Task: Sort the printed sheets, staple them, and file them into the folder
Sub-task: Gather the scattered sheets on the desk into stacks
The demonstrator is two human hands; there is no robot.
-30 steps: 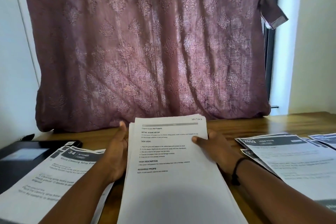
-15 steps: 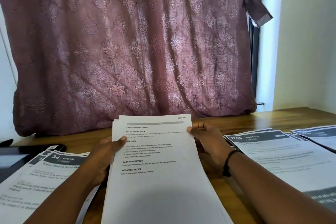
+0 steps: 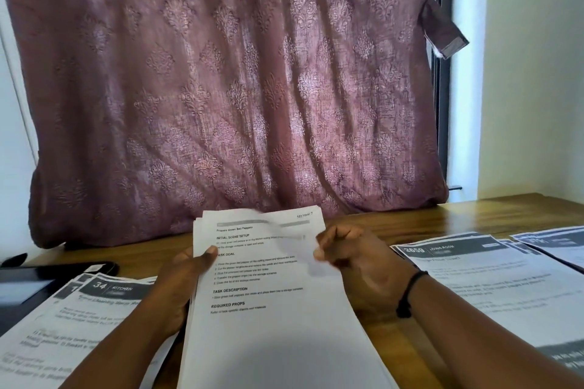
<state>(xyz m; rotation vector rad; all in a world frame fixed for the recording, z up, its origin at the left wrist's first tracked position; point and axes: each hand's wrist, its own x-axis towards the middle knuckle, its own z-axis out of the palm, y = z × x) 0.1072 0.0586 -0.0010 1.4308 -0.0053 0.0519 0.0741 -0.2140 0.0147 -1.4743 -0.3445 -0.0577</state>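
Note:
A stack of white printed sheets (image 3: 268, 309) is held up in front of me over the wooden table (image 3: 458, 218). My left hand (image 3: 186, 278) grips its left edge, thumb on the top page. My right hand (image 3: 354, 256) is at the right edge with fingers curled and the thumb against the top sheet, which looks blurred there. A pile headed "34 KITCHEN" (image 3: 79, 319) lies at the left. A pile headed "LIVING ROOM" (image 3: 493, 281) lies at the right, with more sheets (image 3: 556, 240) beyond it.
A dark flat folder or device (image 3: 28, 290) lies at the far left, partly under the kitchen pile, with a black object (image 3: 94, 267) beside it. A maroon patterned curtain (image 3: 237, 88) hangs behind the table. A black band is on my right wrist.
The view shifted back to the right. My right hand slid down the stack's right edge and curled at the top sheet, which now looks blurred. My left hand keeps its hold.

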